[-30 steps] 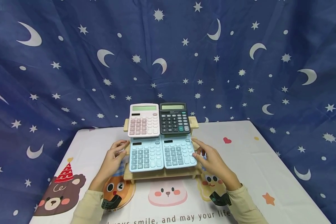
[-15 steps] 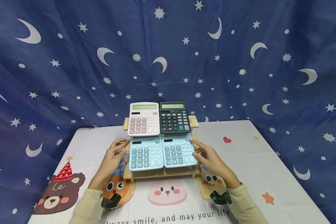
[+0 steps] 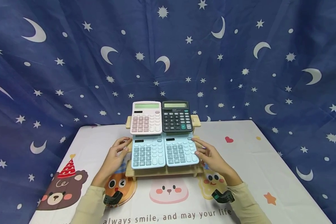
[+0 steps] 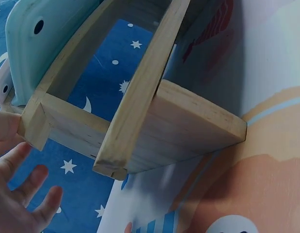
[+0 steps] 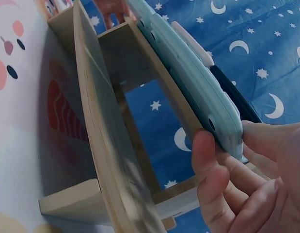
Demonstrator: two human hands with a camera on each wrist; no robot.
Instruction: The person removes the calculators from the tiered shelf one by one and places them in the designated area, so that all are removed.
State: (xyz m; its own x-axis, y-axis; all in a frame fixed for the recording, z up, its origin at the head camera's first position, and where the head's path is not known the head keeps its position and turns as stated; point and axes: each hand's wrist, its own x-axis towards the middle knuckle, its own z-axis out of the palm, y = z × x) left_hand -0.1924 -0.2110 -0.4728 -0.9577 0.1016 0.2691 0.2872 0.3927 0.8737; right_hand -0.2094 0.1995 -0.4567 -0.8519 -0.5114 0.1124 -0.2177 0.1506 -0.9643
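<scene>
Two light-blue calculators, the left one (image 3: 148,152) and the right one (image 3: 182,149), stand side by side on a stepped wooden rack (image 3: 168,170). Behind them on the upper step are a pink-and-white calculator (image 3: 146,117) and a black one (image 3: 177,116). My right hand (image 3: 214,158) holds the right blue calculator's right edge, its corner between thumb and fingers in the right wrist view. My left hand (image 3: 114,157) is at the rack's left end. In the left wrist view, a digit touches the wooden rail and the other fingers (image 4: 36,177) spread loosely apart.
A white cloth (image 3: 246,149) with cartoon prints covers the table. A dark-blue curtain (image 3: 145,77) with moons and stars hangs close behind the rack. Dark camera mounts (image 3: 113,198) show by both wrists.
Both hands, the rack and the calculators keep their places relative to each other. The whole head view has shifted slightly.
</scene>
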